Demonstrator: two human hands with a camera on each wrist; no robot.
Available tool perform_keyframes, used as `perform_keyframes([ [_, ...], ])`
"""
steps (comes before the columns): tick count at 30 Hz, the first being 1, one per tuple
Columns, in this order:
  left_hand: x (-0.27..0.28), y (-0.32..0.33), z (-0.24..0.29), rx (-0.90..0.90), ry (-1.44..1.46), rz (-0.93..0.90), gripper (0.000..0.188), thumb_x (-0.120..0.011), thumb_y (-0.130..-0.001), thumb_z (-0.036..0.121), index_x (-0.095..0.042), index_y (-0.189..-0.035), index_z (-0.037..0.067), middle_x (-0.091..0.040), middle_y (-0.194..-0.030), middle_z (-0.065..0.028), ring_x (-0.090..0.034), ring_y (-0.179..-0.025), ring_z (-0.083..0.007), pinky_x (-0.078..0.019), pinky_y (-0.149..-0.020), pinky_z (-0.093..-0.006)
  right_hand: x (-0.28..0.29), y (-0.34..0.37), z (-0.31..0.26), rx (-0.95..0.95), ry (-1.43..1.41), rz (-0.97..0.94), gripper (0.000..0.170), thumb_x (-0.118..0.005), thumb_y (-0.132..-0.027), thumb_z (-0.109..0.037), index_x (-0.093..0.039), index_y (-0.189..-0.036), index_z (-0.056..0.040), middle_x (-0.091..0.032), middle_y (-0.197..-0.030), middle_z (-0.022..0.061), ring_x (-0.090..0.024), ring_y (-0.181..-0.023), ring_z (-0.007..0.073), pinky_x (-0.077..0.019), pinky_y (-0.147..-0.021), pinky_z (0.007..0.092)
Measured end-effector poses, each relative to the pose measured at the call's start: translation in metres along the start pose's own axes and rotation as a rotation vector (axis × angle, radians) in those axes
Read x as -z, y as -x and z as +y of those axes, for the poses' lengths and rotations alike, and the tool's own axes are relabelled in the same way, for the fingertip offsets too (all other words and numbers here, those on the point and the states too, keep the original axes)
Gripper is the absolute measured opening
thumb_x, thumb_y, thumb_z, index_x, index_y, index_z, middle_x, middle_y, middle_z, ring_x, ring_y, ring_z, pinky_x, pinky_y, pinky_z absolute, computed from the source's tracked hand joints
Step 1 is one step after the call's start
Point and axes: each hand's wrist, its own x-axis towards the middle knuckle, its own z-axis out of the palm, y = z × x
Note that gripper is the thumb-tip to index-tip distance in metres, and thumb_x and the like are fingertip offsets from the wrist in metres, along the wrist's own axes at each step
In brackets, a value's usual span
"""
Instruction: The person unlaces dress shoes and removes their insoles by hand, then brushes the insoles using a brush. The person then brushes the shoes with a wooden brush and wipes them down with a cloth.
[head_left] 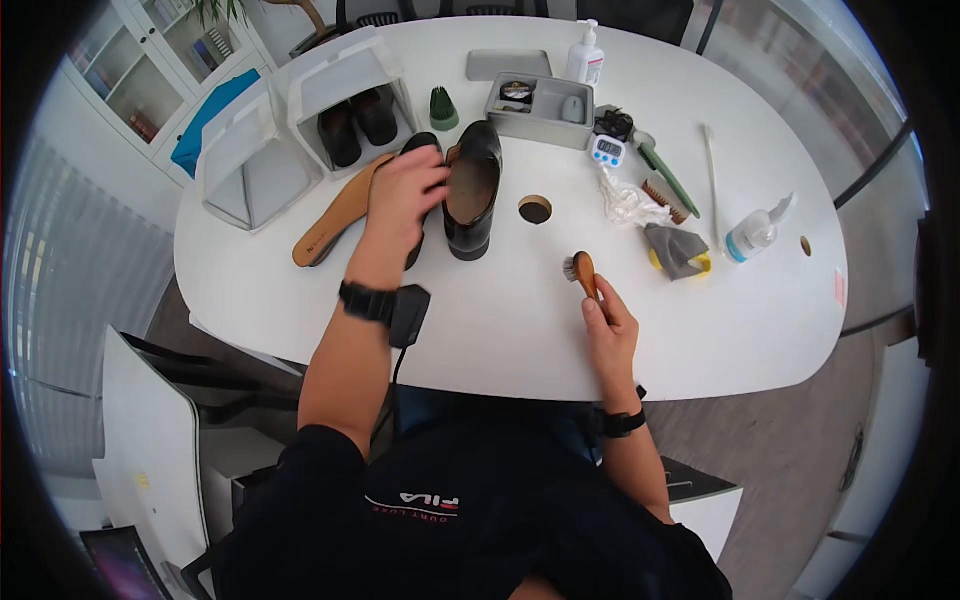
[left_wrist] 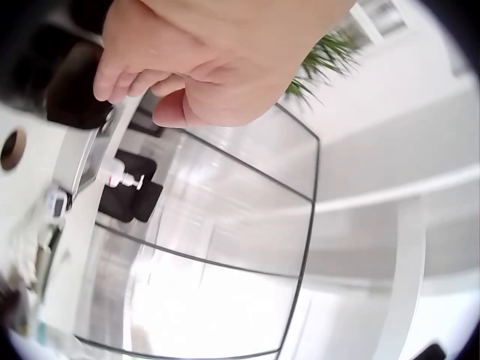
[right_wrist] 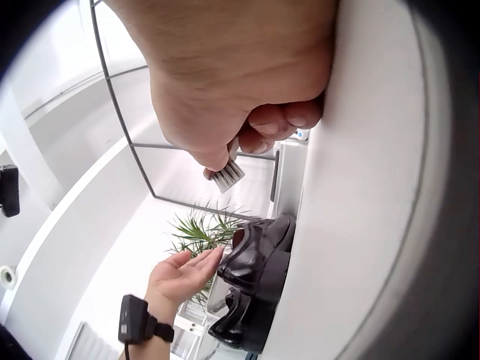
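The central black shoe [head_left: 472, 205] stands upright on the white table [head_left: 500, 340]. Just to its left is the other black shoe [head_left: 424, 143], partly hidden by the left hand [head_left: 400, 195], whose fingers are loosely extended and a little apart; whether they touch that shoe I cannot tell. To the right of the central black shoe and nearer the person, the right hand [head_left: 612, 340] grips a small brush [head_left: 586, 272] by its wooden handle, bristles facing left. Beyond the shoe sit a green brush [head_left: 443, 110] and a gray tin [head_left: 540, 128]. Farther left, a white bin [head_left: 310, 108] holds 2 dark shoes [head_left: 358, 128].
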Motion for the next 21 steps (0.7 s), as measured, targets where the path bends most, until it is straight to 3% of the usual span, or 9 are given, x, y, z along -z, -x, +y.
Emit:
perform_keyframes([
  [1, 0.020, -0.004, -0.008, -0.116, -0.250, 0.218, 0.031, -0.072, -0.091, 0.012, -0.074, -0.119, -0.001, -0.070, -0.106, -0.0073, -0.065, -0.088, -0.0131, -0.0526, -0.076, -0.0283, -0.001, 0.002, -0.001, 0.020, -0.007, -0.009, 0.044, -0.074, -0.100, -0.019, -0.067, -0.141, -0.0037, -0.069, -0.087, -0.0010, -0.056, -0.078, 0.0062, -0.0470, -0.074, 0.0227],
  [3, 0.064, -0.004, -0.007, 0.056, -0.397, 0.270, 0.053, -0.071, -0.096, 0.019, -0.057, -0.141, -0.005, -0.064, -0.134, -0.0181, -0.065, -0.115, -0.0256, -0.0530, -0.101, -0.0375, -0.002, 0.003, -0.003, 0.022, 0.001, -0.025, 0.044, -0.074, -0.100, -0.019, -0.066, -0.141, -0.0037, -0.069, -0.087, -0.0008, -0.056, -0.079, 0.0060, -0.0474, -0.074, 0.0227],
  [4, 0.067, -0.002, -0.008, 0.054, -0.401, 0.276, 0.053, -0.071, -0.096, 0.019, -0.057, -0.141, -0.005, -0.064, -0.134, -0.0181, -0.065, -0.115, -0.0256, -0.0530, -0.101, -0.0375, -0.002, 0.002, -0.003, 0.038, 0.019, -0.038, 0.044, -0.074, -0.100, -0.019, -0.066, -0.141, -0.0036, -0.070, -0.088, -0.0006, -0.056, -0.079, 0.0059, -0.0477, -0.075, 0.0227],
  [9, 0.075, -0.034, -0.012, 0.446, -0.040, 0.357, 0.058, -0.073, -0.097, 0.037, -0.060, -0.135, -0.005, -0.070, -0.128, -0.0183, -0.064, -0.124, -0.0302, -0.0462, -0.113, -0.0425, -0.004, 0.000, -0.003, 0.060, 0.042, -0.054, 0.045, -0.075, -0.100, -0.020, -0.066, -0.141, -0.0034, -0.071, -0.089, -0.0001, -0.057, -0.079, 0.0063, -0.0487, -0.076, 0.0232],
  [10, 0.076, -0.046, -0.016, 0.444, -0.037, 0.354, 0.058, -0.073, -0.097, 0.037, -0.060, -0.135, -0.005, -0.070, -0.128, -0.0183, -0.064, -0.124, -0.0302, -0.0462, -0.113, -0.0425, -0.003, 0.000, -0.002, 0.079, 0.041, -0.047, 0.045, -0.075, -0.100, -0.020, -0.066, -0.141, -0.0035, -0.071, -0.089, 0.0003, -0.057, -0.079, 0.0065, -0.0490, -0.076, 0.0235],
  [12, 0.075, -0.069, -0.027, 0.505, 0.334, 0.219, 0.050, -0.068, -0.101, 0.035, -0.063, -0.132, -0.004, -0.070, -0.131, -0.0180, -0.064, -0.126, -0.0325, -0.0477, -0.113, -0.0453, -0.001, 0.000, -0.001, 0.071, 0.041, -0.048, 0.045, -0.075, -0.100, -0.021, -0.066, -0.141, -0.0036, -0.071, -0.089, 0.0005, -0.057, -0.079, 0.0066, -0.0490, -0.076, 0.0234],
  [16, 0.077, -0.103, -0.059, 0.421, 0.566, 0.205, 0.033, -0.058, -0.107, 0.023, -0.068, -0.125, -0.002, -0.072, -0.129, -0.0192, -0.072, -0.115, -0.0326, -0.0569, -0.106, -0.0474, -0.001, 0.001, -0.005, 0.045, 0.018, -0.047, 0.045, -0.074, -0.100, -0.021, -0.066, -0.141, -0.0040, -0.067, -0.086, -0.0010, -0.055, -0.079, 0.0065, -0.0472, -0.076, 0.0233],
  [20, 0.082, -0.104, -0.069, 0.356, 0.618, 0.150, 0.032, -0.058, -0.108, 0.022, -0.067, -0.128, -0.001, -0.072, -0.131, -0.0165, -0.071, -0.116, -0.0319, -0.0560, -0.107, -0.0467, 0.000, 0.002, -0.004, 0.055, 0.004, -0.060, 0.044, -0.074, -0.100, -0.020, -0.066, -0.141, -0.0038, -0.064, -0.085, -0.0024, -0.053, -0.079, 0.0066, -0.0461, -0.075, 0.0238],
  [21, 0.077, -0.086, -0.061, 0.214, 0.588, 0.208, 0.033, -0.057, -0.108, 0.022, -0.065, -0.131, 0.000, -0.070, -0.133, -0.0158, -0.070, -0.119, -0.0313, -0.0543, -0.109, -0.0466, 0.001, 0.001, -0.004, 0.049, 0.001, -0.051, 0.044, -0.074, -0.100, -0.020, -0.066, -0.141, -0.0038, -0.064, -0.085, -0.0024, -0.053, -0.079, 0.0066, -0.0461, -0.075, 0.0238],
])
